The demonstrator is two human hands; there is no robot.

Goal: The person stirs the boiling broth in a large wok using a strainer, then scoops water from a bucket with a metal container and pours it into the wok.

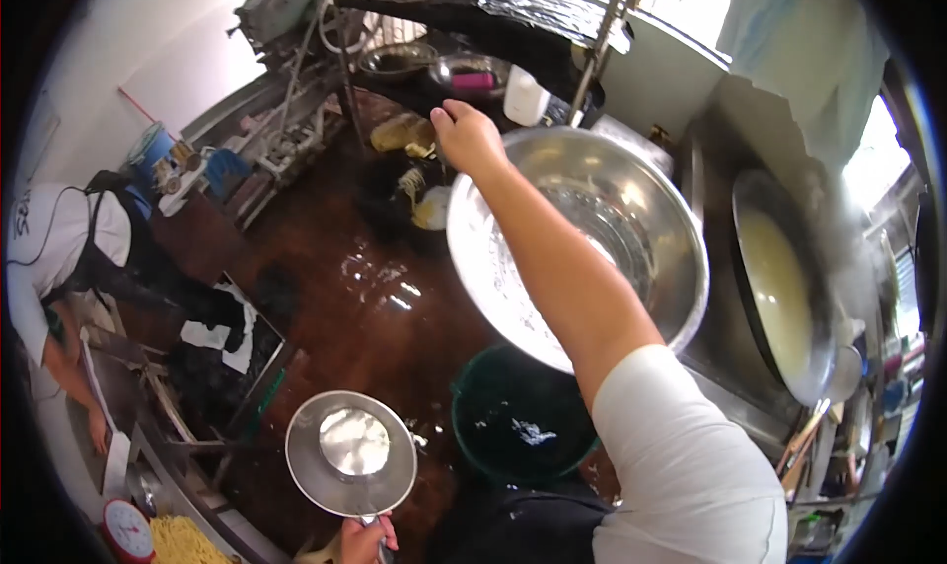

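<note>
My left hand [365,542] is closed around the handle of a round metal saucepan [308,453], held low over the wet floor with its shiny bottom showing. My right arm stretches across a large steel basin [671,238]. Beyond the basin's left rim, my right hand [470,138] has its fingers closed; whatever may be in them is hidden or too thin to make out. Just below that hand, pale noodle-like strands and a yellowish-white patch [430,209] show against something dark. A dark green tub [473,421] with liquid stands under the basin.
At right, a big wok [738,228] holds steaming cloudy liquid. A white jug [526,98] and metal bowls [395,59] stand at the back. Another person [89,238] bends at the left. A scale [128,530] and yellow noodles [187,542] sit lower left.
</note>
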